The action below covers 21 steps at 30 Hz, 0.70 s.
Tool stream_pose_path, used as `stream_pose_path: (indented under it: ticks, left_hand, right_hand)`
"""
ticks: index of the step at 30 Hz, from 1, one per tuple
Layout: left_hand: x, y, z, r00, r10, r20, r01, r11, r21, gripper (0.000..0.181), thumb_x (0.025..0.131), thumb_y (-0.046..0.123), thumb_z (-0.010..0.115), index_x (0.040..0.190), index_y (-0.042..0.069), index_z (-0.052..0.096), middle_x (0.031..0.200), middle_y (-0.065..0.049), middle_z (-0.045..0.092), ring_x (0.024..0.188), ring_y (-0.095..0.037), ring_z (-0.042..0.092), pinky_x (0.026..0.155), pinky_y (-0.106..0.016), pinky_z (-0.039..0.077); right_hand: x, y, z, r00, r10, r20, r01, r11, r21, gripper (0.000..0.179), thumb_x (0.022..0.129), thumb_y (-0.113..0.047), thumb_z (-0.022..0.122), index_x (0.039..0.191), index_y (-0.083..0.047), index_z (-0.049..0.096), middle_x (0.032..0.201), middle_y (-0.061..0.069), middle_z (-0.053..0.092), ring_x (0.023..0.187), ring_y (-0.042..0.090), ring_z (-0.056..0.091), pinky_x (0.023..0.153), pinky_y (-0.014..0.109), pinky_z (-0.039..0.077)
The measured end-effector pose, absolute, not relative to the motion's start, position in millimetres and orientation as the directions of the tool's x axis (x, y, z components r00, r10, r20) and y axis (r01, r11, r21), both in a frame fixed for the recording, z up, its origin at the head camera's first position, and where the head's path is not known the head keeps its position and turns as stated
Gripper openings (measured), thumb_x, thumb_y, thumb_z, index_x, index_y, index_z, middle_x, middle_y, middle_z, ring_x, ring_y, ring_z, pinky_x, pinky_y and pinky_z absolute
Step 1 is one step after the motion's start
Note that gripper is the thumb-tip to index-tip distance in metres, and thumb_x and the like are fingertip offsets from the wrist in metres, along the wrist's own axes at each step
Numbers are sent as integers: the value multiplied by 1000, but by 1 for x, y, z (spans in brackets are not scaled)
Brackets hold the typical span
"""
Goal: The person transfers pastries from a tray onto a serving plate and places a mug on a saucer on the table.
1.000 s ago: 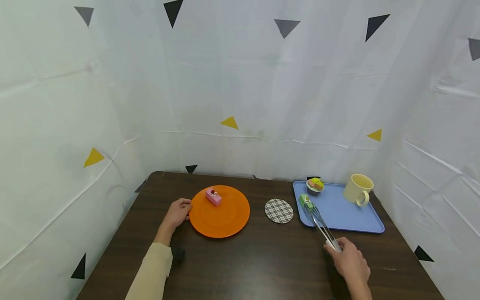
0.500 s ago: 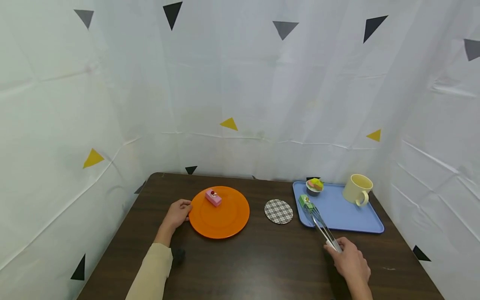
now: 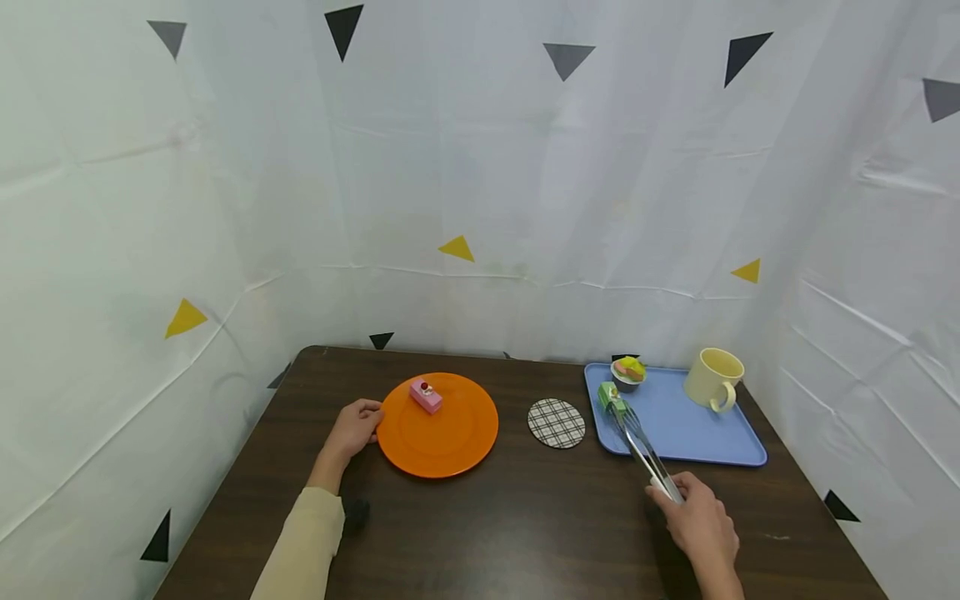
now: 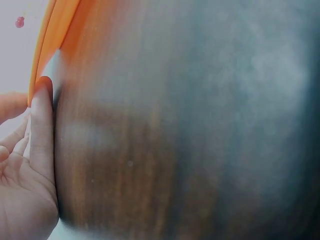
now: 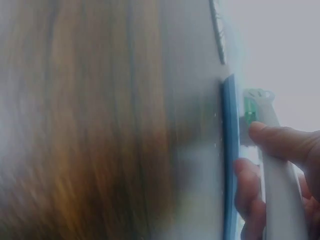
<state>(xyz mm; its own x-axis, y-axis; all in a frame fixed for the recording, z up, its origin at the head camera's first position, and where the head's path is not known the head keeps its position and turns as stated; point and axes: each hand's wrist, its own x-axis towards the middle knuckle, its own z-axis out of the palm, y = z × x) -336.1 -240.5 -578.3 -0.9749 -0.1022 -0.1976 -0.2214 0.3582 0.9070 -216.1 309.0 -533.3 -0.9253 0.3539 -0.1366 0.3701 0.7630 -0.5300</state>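
— On the table (image 3: 510,533)?
— At right, a blue tray (image 3: 697,437); at left, an orange plate (image 3: 450,448), pinched at the rim by the left grip (image 3: 354,427).
— And the right grip (image 3: 697,517)?
— Curled round tongs (image 5: 281,195) touching a green cake (image 3: 606,393) inside the tray's left edge; on the plate, a pink cake (image 3: 425,400).

A makeshift, screened-off corner: creased white curtain (image 3: 480,150), patterned with black, grey and yellow triangles (image 3: 343,27), hangs behind and along both sides of a dark wood-grain surface (image 3: 510,533), hiding what kind of room lies beyond.
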Motion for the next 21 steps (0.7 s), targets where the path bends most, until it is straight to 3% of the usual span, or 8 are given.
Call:
stream_pose_path:
  ticks: [21]
  left_hand:
    - [-333, -241, -575, -981, -92, -171, -192, 352, 916, 37, 104, 24, 52, 134, 3, 53, 122, -17, 63, 93, -20, 63, 78, -27, 57]
  right_hand:
    - [-228, 270, -525, -951, 305, -58, 284, 782, -555, 62, 80, -67, 69, 117, -18, 65, 112, 8, 70, 71, 23, 54, 52, 35, 36]
